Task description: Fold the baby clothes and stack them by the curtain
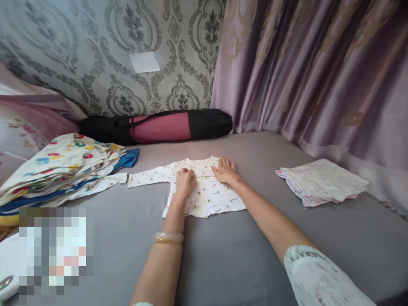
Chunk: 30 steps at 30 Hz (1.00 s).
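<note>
A small white baby shirt [216,195] with a scattered print lies spread on the grey bed sheet [255,255]. One of its sleeves [149,176] stretches out to the left. Across the upper part, between my hands, runs a band of the same cloth that looks like the other sleeve folded inward. My left hand [185,182], below a pale bangle [168,237] on the wrist, has its fingers curled on the cloth near the chest. Flat on the right shoulder area rests my right hand [225,171], fingers stretched out.
At left lies a heap of colourful printed clothes [63,157]. A folded stack of white printed cloth [325,180] sits at right. Along the wall is a long black and red bag [159,127]. Purple curtains [270,63] hang at the back right. A blurred patch covers the lower left.
</note>
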Each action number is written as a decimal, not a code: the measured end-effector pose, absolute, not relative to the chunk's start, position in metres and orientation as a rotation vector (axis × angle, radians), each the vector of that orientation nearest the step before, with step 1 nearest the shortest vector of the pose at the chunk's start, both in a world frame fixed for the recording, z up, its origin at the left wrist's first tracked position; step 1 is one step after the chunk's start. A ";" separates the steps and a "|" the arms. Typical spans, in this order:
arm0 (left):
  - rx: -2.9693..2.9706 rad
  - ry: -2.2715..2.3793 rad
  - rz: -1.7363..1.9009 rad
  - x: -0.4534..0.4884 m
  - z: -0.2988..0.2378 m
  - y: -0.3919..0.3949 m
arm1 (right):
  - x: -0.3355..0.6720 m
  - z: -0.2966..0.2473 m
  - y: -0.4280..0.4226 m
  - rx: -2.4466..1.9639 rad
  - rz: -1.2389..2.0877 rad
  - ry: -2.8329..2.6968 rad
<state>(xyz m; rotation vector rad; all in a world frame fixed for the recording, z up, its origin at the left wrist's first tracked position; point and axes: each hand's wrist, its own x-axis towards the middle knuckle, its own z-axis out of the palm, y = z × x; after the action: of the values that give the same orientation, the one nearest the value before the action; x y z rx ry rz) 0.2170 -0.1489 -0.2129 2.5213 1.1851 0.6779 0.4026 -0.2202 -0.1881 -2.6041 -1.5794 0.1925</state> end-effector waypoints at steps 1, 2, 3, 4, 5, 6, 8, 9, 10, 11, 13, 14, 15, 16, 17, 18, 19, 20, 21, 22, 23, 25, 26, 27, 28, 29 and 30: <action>2.504 1.190 0.661 0.217 -0.212 -0.149 | 0.400 -0.186 -0.218 -2.589 0.155 -1.600; 2.481 1.194 0.651 0.217 -0.210 -0.150 | 0.397 -0.185 -0.215 -2.556 0.121 -1.635; 2.454 1.197 0.650 0.216 -0.208 -0.149 | 0.393 -0.185 -0.212 -2.512 0.099 -1.675; 2.426 1.199 0.657 0.214 -0.206 -0.148 | 0.389 -0.186 -0.209 -2.467 0.098 -1.711; 2.395 1.204 0.672 0.212 -0.204 -0.147 | 0.384 -0.187 -0.206 -2.435 0.118 -1.736; 2.362 1.212 0.690 0.209 -0.202 -0.144 | 0.381 -0.189 -0.204 -2.423 0.147 -1.742; 2.288 1.247 0.706 0.201 -0.197 -0.139 | 0.376 -0.194 -0.200 -2.438 0.184 -1.716; 2.245 1.272 0.706 0.196 -0.195 -0.135 | 0.375 -0.196 -0.198 -2.448 0.192 -1.706; 2.198 1.299 0.709 0.190 -0.194 -0.132 | 0.375 -0.197 -0.198 -2.457 0.199 -1.702; 2.149 1.323 0.719 0.185 -0.192 -0.128 | 0.375 -0.197 -0.197 -2.464 0.206 -1.699; 2.049 1.353 0.750 0.174 -0.190 -0.123 | 0.377 -0.194 -0.197 -2.476 0.255 -1.700; 2.004 1.364 0.768 0.169 -0.188 -0.121 | 0.376 -0.191 -0.197 -2.483 0.293 -1.694; 1.967 1.375 0.785 0.165 -0.187 -0.120 | 0.375 -0.188 -0.197 -2.484 0.322 -1.685; 1.939 1.390 0.801 0.162 -0.186 -0.120 | 0.372 -0.184 -0.197 -2.475 0.331 -1.684; 1.917 1.410 0.819 0.159 -0.184 -0.120 | 0.368 -0.181 -0.198 -2.452 0.324 -1.700; 1.897 1.435 0.841 0.156 -0.183 -0.120 | 0.363 -0.179 -0.198 -2.417 0.304 -1.730; 1.878 1.455 0.860 0.154 -0.182 -0.120 | 0.356 -0.178 -0.198 -2.371 0.277 -1.773; 1.858 1.472 0.871 0.152 -0.181 -0.120 | 0.350 -0.178 -0.198 -2.318 0.255 -1.827; 1.832 1.485 0.875 0.150 -0.181 -0.120 | 0.344 -0.178 -0.198 -2.269 0.251 -1.880; 1.802 1.496 0.874 0.149 -0.182 -0.119 | 0.338 -0.180 -0.198 -2.235 0.261 -1.918; 1.768 1.506 0.874 0.147 -0.183 -0.119 | 0.334 -0.181 -0.198 -2.216 0.275 -1.943; 1.709 1.532 0.889 0.144 -0.185 -0.117 | 0.330 -0.185 -0.198 -2.208 0.304 -1.962; 1.687 1.553 0.903 0.142 -0.186 -0.116 | 0.329 -0.186 -0.198 -2.216 0.320 -1.964; 1.672 1.580 0.915 0.140 -0.186 -0.115 | 0.329 -0.186 -0.198 -2.223 0.331 -1.964; 1.662 1.615 0.926 0.137 -0.186 -0.114 | 0.330 -0.185 -0.198 -2.226 0.342 -1.966; 1.655 1.665 0.931 0.134 -0.184 -0.114 | 0.331 -0.184 -0.198 -2.228 0.357 -1.971; 1.651 1.729 0.933 0.131 -0.183 -0.114 | 0.332 -0.182 -0.198 -2.228 0.375 -1.976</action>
<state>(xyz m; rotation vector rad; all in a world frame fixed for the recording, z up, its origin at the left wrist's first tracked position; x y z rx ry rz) 0.1314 -0.1135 -0.1828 1.6512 1.7292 0.9329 0.3316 -0.1977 -0.1819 -2.2278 -1.9755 0.3747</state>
